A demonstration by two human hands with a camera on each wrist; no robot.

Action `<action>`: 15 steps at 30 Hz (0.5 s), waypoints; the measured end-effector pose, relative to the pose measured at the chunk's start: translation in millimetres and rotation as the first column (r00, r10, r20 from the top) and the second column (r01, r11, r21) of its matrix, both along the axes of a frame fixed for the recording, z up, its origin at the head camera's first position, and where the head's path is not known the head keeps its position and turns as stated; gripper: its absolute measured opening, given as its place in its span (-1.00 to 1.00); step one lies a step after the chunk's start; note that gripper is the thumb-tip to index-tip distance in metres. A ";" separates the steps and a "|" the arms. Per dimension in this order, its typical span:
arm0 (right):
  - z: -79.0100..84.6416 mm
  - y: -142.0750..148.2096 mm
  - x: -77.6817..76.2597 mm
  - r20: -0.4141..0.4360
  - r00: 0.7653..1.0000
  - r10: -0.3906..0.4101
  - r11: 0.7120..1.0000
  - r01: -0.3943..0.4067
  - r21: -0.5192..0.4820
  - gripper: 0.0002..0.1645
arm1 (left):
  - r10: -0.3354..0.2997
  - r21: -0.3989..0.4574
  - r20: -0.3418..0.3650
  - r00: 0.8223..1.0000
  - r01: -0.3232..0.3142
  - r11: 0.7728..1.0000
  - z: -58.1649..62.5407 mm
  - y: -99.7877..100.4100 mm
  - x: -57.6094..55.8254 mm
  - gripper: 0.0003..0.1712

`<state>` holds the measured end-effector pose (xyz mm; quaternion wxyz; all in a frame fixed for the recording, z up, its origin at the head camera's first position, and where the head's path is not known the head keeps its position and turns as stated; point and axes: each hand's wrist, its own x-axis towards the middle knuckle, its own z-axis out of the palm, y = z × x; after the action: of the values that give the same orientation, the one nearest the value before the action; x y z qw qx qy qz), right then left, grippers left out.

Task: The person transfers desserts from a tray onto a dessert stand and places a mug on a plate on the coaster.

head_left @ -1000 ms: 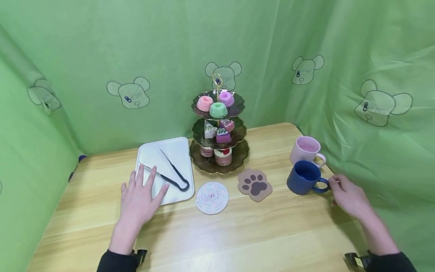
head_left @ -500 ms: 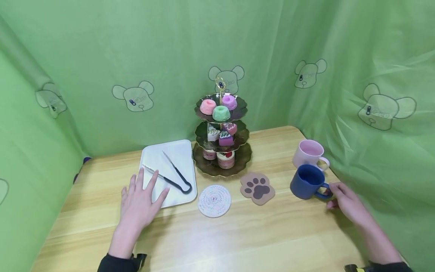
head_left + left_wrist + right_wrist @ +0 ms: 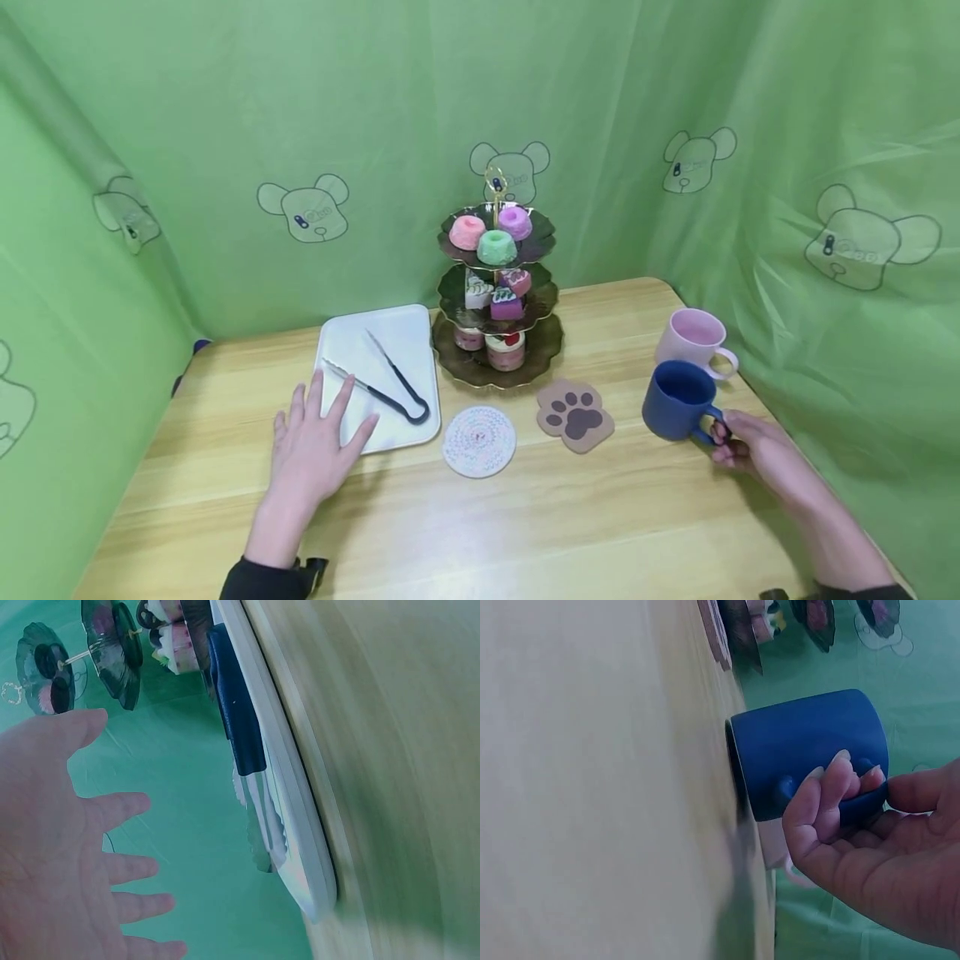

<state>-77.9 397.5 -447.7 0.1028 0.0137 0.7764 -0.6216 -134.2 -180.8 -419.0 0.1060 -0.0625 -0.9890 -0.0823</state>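
A dark blue mug (image 3: 667, 410) is at the right, and my right hand (image 3: 768, 457) grips its handle. In the right wrist view several fingers (image 3: 810, 810) curl through the handle, the thumb lies along its top, and the base of the mug (image 3: 802, 731) is right at the tabletop, slightly tilted. My left hand (image 3: 309, 458) is spread with straight fingers over the near left edge of a white tray (image 3: 375, 321). Black-handled metal tongs (image 3: 408, 392) lie on that tray. In the left wrist view the left palm (image 3: 45, 847) holds nothing.
Behind the blue mug stands a pink mug (image 3: 693, 337). A paw-shaped coaster (image 3: 583, 423) and a round patterned coaster (image 3: 480, 442) lie mid-table. At the back, a three-tier stand (image 3: 543, 354) bears several small cakes. Green curtain (image 3: 375, 100) encloses the table.
The right fingers have gone from the handle's outer edge to curling through it, and the blue mug now tilts slightly. My left hand keeps its pose. The head view has shifted a little.
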 end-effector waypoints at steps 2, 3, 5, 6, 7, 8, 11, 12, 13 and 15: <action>4.4 -4.9 -2.6 0.001 1.000 -0.016 1.000 0.016 0.023 -0.38 | 0.004 0.006 0.000 1.000 -0.004 1.000 -0.8 0.1 0.6 -0.16; 6.6 -7.9 -3.8 -0.003 1.000 -0.019 0.999 0.019 0.037 -0.39 | 0.006 0.008 0.000 1.000 -0.006 1.000 -1.2 0.0 1.0 -0.16; 11.7 -15.0 -6.1 -0.011 1.000 -0.018 0.998 0.018 0.056 -0.39 | 0.007 0.011 -0.002 1.000 -0.007 1.000 -2.0 -0.4 1.4 -0.16; 14.5 -19.3 -7.1 -0.018 1.000 -0.008 0.998 0.009 0.067 -0.40 | 0.006 0.011 -0.003 1.000 -0.006 1.000 -2.3 -0.7 1.6 -0.16; 17.6 -24.1 -8.4 -0.024 1.000 0.000 0.997 0.002 0.073 -0.41 | 0.007 0.013 -0.003 1.000 -0.007 1.000 -2.7 -1.1 1.5 -0.16; 20.8 -29.2 -9.6 -0.029 1.000 0.009 0.997 -0.006 0.078 -0.41 | 0.008 0.014 -0.002 1.000 -0.008 1.000 -3.1 -1.5 1.5 -0.16; 29.0 -46.3 -14.7 -0.039 0.998 0.051 0.996 -0.048 0.075 -0.44 | 0.012 0.014 -0.002 1.000 -0.012 1.000 -3.8 -2.9 1.5 -0.16; 31.4 -52.7 -16.8 -0.039 0.997 0.064 0.996 -0.061 0.067 -0.46 | 0.013 0.014 -0.002 1.000 -0.013 1.000 -3.9 -3.5 1.3 -0.16; 33.2 -59.1 -19.0 -0.037 0.997 0.073 0.996 -0.071 0.057 -0.47 | 0.015 0.013 -0.004 1.000 -0.015 1.000 -3.9 -4.1 1.1 -0.16; 35.6 -72.2 -23.9 -0.032 0.995 0.097 0.995 -0.096 0.029 -0.49 | 0.016 0.012 -0.010 1.000 -0.016 1.000 -3.5 -5.2 0.7 -0.16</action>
<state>-101.8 325.3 -412.1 0.1196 -0.0330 0.7863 -0.6053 -133.5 -185.9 -422.5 0.1118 -0.0545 -0.9884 -0.0868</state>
